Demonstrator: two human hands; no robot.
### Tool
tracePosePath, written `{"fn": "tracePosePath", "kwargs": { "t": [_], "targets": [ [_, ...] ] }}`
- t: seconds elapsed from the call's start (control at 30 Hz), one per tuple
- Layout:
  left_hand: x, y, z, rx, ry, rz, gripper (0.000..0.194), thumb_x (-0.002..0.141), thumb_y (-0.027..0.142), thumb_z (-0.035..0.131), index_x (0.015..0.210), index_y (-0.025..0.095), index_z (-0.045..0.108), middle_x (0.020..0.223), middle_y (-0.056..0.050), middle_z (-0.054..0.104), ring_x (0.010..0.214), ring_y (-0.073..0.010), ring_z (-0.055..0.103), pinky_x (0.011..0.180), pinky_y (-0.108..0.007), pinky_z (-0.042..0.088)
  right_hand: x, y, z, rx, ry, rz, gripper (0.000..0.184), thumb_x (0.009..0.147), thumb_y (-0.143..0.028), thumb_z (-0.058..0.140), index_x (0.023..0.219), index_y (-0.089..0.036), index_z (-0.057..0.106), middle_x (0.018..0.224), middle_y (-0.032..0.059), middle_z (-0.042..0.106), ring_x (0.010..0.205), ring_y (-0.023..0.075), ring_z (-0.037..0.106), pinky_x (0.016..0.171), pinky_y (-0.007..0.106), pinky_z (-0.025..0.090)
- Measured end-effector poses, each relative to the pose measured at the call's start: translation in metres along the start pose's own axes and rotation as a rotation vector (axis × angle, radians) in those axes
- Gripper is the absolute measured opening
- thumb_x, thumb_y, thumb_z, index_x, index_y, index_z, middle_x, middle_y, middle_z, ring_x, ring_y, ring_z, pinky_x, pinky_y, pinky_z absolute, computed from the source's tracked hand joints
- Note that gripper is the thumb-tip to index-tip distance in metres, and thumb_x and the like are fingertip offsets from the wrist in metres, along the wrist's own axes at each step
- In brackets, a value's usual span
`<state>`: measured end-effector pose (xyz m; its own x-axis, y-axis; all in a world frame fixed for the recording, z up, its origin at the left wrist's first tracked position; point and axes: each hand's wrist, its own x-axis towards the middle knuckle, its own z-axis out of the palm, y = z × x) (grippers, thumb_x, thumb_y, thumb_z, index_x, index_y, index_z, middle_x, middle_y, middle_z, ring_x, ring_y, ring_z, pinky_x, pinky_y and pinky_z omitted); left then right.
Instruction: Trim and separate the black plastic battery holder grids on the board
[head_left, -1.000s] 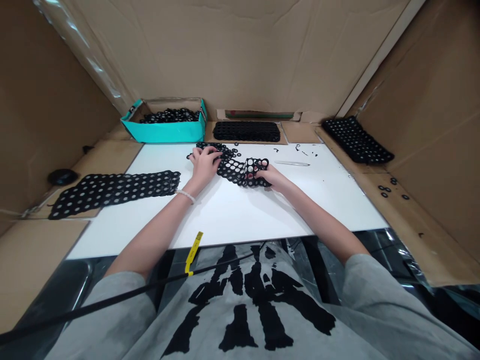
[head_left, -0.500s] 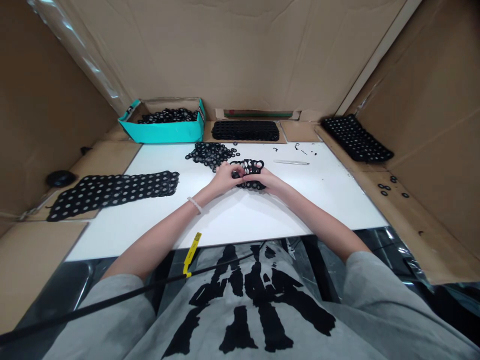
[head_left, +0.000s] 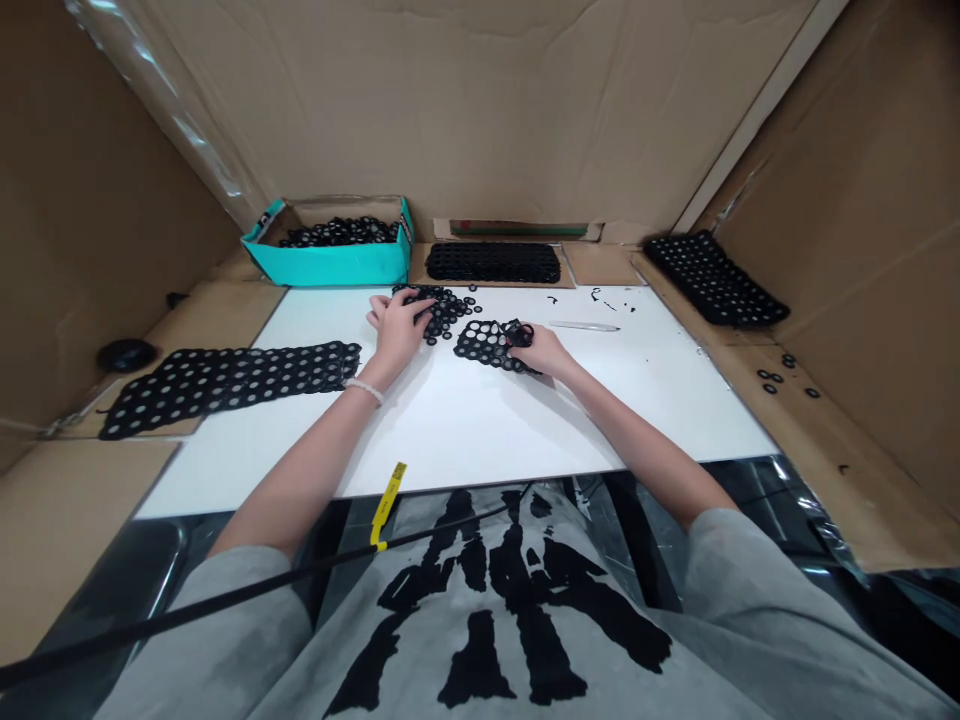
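My left hand [head_left: 399,325] is over the pile of small black rings [head_left: 448,305], its fingers apart and touching the left part of the pile. Whether a ring is between its fingertips cannot be made out. My right hand [head_left: 544,352] grips the right end of a small black mesh of linked rings [head_left: 486,343], pinching it where part of the mesh bunches up. The rest of that mesh lies on the white board [head_left: 480,430], just right of the pile.
A long black ring mesh [head_left: 247,375] lies at left near a round black object [head_left: 126,355]. Behind are a turquoise box [head_left: 330,265] of rings and a folded black mesh [head_left: 493,262]. Right are a white pen-like tool [head_left: 585,326], another mesh [head_left: 716,280] and loose rings [head_left: 770,376].
My left hand has let go of the small mesh and moved left to the ring pile. My right hand still holds the mesh, which now lies flatter on the board.
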<state>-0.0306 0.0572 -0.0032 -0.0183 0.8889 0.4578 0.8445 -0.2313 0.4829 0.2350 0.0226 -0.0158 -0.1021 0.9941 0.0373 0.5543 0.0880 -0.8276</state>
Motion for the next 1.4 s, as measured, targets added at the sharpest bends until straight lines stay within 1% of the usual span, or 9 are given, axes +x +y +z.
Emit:
{"fn": "tracePosePath", "kwargs": {
  "t": [0.23,0.37,0.53,0.67,0.77,0.9,1.0,1.23,1.4],
  "targets": [
    [-0.031,0.049,0.007,-0.134,-0.291,0.327,0.030,0.084,0.047,0.066,0.101,0.024,0.075,0.103,-0.007,0.072,0.104,-0.0298,0.045,0.091,-0.046,0.029,-0.002,-0.009,0.005,0.342,-0.084,0.000,0.029,0.056,-0.025,0.072,0.082,-0.016,0.062,0.085,0.0020,0.069,0.085,0.0197,0.061,0.088,0.037,0.048],
    [-0.037,0.058,0.014,-0.210,-0.399,0.274,0.032,0.075,0.048,0.074,0.092,0.022,0.074,0.095,-0.006,0.072,0.102,-0.0289,0.048,0.090,-0.042,0.034,-0.006,-0.014,0.013,0.453,-0.135,-0.020,0.025,0.058,-0.025,0.070,0.078,-0.016,0.058,0.078,0.0006,0.066,0.080,0.0180,0.059,0.083,0.034,0.048],
    [-0.031,0.046,0.023,-0.422,-0.486,0.228,0.021,0.075,0.038,0.071,0.082,0.019,0.074,0.086,-0.003,0.075,0.085,-0.0220,0.061,0.082,-0.034,0.042,-0.005,-0.009,0.023,0.442,-0.078,-0.139,0.026,0.061,-0.028,0.068,0.082,-0.018,0.056,0.079,-0.0016,0.062,0.079,0.0158,0.055,0.079,0.031,0.047],
    [-0.026,0.040,0.027,-0.480,-0.468,0.119,0.017,0.073,0.031,0.070,0.082,0.017,0.077,0.082,-0.004,0.075,0.078,-0.0209,0.064,0.075,-0.032,0.046,-0.003,-0.001,0.027,0.343,-0.066,-0.120,0.024,0.062,-0.023,0.062,0.085,-0.017,0.058,0.080,-0.0007,0.065,0.077,0.0161,0.057,0.077,0.030,0.048],
    [-0.015,0.028,0.021,-0.463,-0.313,-0.001,0.018,0.076,0.028,0.067,0.085,0.017,0.077,0.086,-0.006,0.075,0.080,-0.0225,0.064,0.078,-0.035,0.047,-0.004,-0.001,0.026,0.302,-0.038,-0.001,0.023,0.062,-0.020,0.059,0.084,-0.018,0.059,0.084,0.0012,0.069,0.079,0.0179,0.061,0.077,0.032,0.051],
    [0.001,0.003,0.008,-0.223,-0.080,-0.071,0.016,0.082,0.029,0.064,0.086,0.023,0.078,0.106,-0.010,0.072,0.108,-0.0330,0.054,0.096,-0.050,0.038,-0.008,-0.007,0.022,0.348,-0.052,0.088,0.023,0.061,-0.017,0.055,0.084,-0.019,0.057,0.082,0.0020,0.072,0.084,0.0200,0.065,0.079,0.033,0.053],
    [0.001,-0.001,0.003,-0.064,-0.008,-0.032,0.019,0.085,0.033,0.063,0.092,0.026,0.078,0.130,-0.010,0.062,0.123,-0.0386,0.038,0.099,-0.057,0.029,-0.009,-0.010,0.020,0.454,-0.056,0.129,0.022,0.060,-0.016,0.057,0.082,-0.020,0.054,0.082,0.0020,0.073,0.086,0.0203,0.067,0.083,0.035,0.053],
    [-0.024,0.038,0.006,-0.174,-0.359,0.313,0.030,0.080,0.051,0.068,0.095,0.026,0.076,0.101,-0.006,0.073,0.104,-0.0301,0.048,0.094,-0.048,0.030,-0.006,-0.011,0.021,0.547,-0.027,0.064,0.025,0.059,-0.017,0.061,0.082,-0.019,0.052,0.081,0.0008,0.070,0.083,0.0188,0.065,0.085,0.035,0.052],
    [-0.028,0.046,0.016,-0.378,-0.435,0.214,0.030,0.072,0.049,0.072,0.082,0.022,0.077,0.090,-0.005,0.075,0.091,-0.0256,0.057,0.084,-0.037,0.041,-0.005,-0.010,0.020,0.527,0.017,-0.034,0.026,0.059,-0.020,0.061,0.083,-0.020,0.050,0.080,-0.0014,0.066,0.086,0.0183,0.063,0.090,0.035,0.051]
  ]
}}
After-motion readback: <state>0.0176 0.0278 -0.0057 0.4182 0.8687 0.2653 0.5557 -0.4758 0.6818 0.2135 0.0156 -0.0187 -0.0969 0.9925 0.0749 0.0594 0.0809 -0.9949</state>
